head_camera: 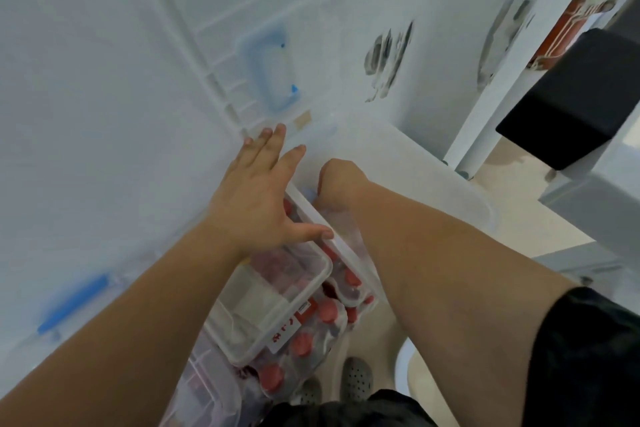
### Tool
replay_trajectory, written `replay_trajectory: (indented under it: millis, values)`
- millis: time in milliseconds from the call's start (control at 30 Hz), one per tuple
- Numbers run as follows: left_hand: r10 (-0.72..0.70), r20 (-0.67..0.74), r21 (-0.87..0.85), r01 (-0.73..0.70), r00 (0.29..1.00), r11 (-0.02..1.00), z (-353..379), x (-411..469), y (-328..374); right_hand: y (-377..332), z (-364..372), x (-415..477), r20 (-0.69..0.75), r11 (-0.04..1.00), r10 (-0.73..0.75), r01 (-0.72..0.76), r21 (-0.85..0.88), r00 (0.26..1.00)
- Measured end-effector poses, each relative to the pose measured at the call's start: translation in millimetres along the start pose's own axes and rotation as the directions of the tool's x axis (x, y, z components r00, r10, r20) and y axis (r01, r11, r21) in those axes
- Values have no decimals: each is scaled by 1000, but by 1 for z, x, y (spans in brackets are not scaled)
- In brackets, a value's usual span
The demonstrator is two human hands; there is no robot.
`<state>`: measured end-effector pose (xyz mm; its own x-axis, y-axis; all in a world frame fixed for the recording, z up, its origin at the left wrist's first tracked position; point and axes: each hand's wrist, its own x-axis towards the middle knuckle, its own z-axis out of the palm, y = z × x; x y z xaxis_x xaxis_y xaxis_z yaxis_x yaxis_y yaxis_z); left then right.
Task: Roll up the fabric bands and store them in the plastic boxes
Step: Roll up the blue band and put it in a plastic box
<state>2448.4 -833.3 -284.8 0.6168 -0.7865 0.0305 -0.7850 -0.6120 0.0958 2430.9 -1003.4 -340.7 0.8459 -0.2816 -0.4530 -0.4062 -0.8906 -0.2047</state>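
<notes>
Against the near edge of the big frosted lid point(104, 114) my left hand point(256, 198) lies flat with its fingers spread. The thumb rests on a clear plastic rim point(332, 246) just below it. I judge the hand is bracing the lid aside so that the other arm has room.

My right hand point(341, 180) bends at the wrist and goes down past that rim behind frosted plastic. Its fingers are hidden, so I cannot tell whether they are curled, flat or pinching anything.

I cannot pick out the fabric bands for certain. Reddish bundles point(287, 267) show through the wall of the small plastic box point(249, 305) under my left wrist, and I take those for stored rolls, though the blur leaves it open.

Two blue latches point(273, 69) sit on the lid, one at its far side and one toward its left corner. Packs of red-capped bottles point(327, 310) crowd beside and beneath the small box and leave little room for the reach. My grey clogs point(356, 380) stand below, and a black block point(571, 97) and a white post point(491, 107) stand well off to the right.
</notes>
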Motion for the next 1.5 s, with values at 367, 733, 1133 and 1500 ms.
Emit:
replay_trajectory:
  millis: [367, 733, 1133, 1500]
  values:
    - [9, -10, 14, -8, 1000, 1000, -3, -1, 1, 15, -6, -23, 94, 911, -13, -27, 412, 995]
    - [94, -229, -54, -110, 969, 992, -9, -15, 1, 30, -38, -63, -374, 823, 29, 190, 535, 927]
    - [-452, -553, -637, -6, 700, 771, -60, 0, 11, 82, -53, -107, -259, 822, 473, -316, 475, 842]
    - [-462, -371, -658, 124, 805, 743, -48, 28, 27, 116, -23, -130, -272, 756, 364, -111, 645, 891]
